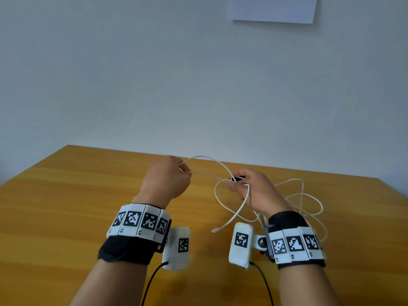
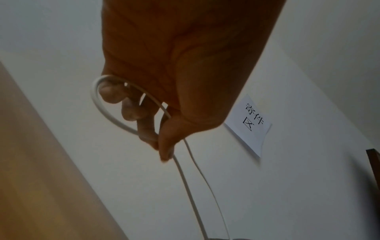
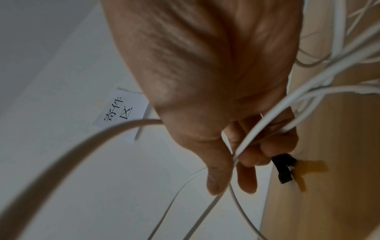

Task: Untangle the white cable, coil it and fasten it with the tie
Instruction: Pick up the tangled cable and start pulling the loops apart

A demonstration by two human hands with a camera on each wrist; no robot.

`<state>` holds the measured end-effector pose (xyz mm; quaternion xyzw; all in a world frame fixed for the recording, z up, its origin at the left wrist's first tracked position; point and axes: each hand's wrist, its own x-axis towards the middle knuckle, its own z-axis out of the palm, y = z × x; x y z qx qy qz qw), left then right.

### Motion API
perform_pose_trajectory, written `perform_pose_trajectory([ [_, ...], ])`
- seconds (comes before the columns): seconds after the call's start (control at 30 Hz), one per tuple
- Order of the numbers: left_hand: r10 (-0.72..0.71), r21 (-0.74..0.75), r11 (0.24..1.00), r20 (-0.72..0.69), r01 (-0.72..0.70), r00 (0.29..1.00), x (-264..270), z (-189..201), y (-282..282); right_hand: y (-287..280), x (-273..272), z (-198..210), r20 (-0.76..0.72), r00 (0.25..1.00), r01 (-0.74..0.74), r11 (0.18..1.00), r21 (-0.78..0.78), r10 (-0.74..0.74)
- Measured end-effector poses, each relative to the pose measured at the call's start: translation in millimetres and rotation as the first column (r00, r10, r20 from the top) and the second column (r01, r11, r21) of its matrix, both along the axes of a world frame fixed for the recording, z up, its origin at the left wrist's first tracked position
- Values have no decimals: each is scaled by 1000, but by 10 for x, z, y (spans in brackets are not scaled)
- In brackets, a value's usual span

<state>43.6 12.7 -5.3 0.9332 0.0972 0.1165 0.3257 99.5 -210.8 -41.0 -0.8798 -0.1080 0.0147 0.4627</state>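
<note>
Thin white cable [image 1: 223,171] part-coiled: left hand [image 1: 166,180] pinches a loop, right hand [image 1: 254,191] grips strands plus black tie [image 3: 284,168], tangle right of it, unfastened.

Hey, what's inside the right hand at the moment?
The right hand grips several strands of the white cable, with the black tie sticking out beyond its fingers. How the strands cross inside the fist is covered.

Left hand [image 1: 166,179] and right hand [image 1: 254,189] raised, fingers curled.
</note>
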Motion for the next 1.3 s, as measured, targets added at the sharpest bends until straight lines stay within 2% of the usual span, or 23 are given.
perform_pose_trajectory([
  [0.23, 102, -249, 965, 66, -82, 993, 23, 47, 11, 19, -57, 49, -15, 999, -31, 997, 66, 32],
  [0.37, 167, -458, 885, 137, -88, 976, 35, 68, 0, 21, -79, 66, -30, 999, -39, 994, 100, 42],
  [0.47, 190, -665, 745, 157, -39, 969, 9, 124, -68, 26, -100, 82, -49, 998, -41, 991, 125, 47],
  [0.6, 134, -906, 404, 194, 125, 972, -64, 246, -119, 21, -109, 93, -78, 996, -34, 991, 129, 44],
  [0.63, 125, -921, 359, 209, 152, 970, -68, 252, -113, 23, -117, 101, -86, 995, -35, 991, 129, 46],
  [0.67, 126, -921, 354, 221, 164, 967, -61, 247, -108, 26, -120, 109, -91, 995, -37, 991, 129, 49],
  [0.8, 152, -812, 568, 258, 129, 954, 2, 165, -80, 7, -133, 134, -91, 994, -43, 993, 108, 53],
  [0.93, 133, -645, 756, 317, 111, 939, 7, 111, -102, -5, -138, 127, -87, 996, -23, 988, 151, 37],
  [1.07, 52, -508, 857, 256, 89, 965, 33, 70, -80, -16, -123, 122, -95, 995, 15, 981, 193, 3],
  [1.17, -72, -250, 963, 133, 104, 988, -15, 62, -98, -7, -98, 103, -87, 996, 42, 979, 199, -25],
  [1.3, -263, 12, 965, -36, 264, 964, -30, -27, -53, -26, -64, 76, -3, 996, 94, 986, 139, -95],
])
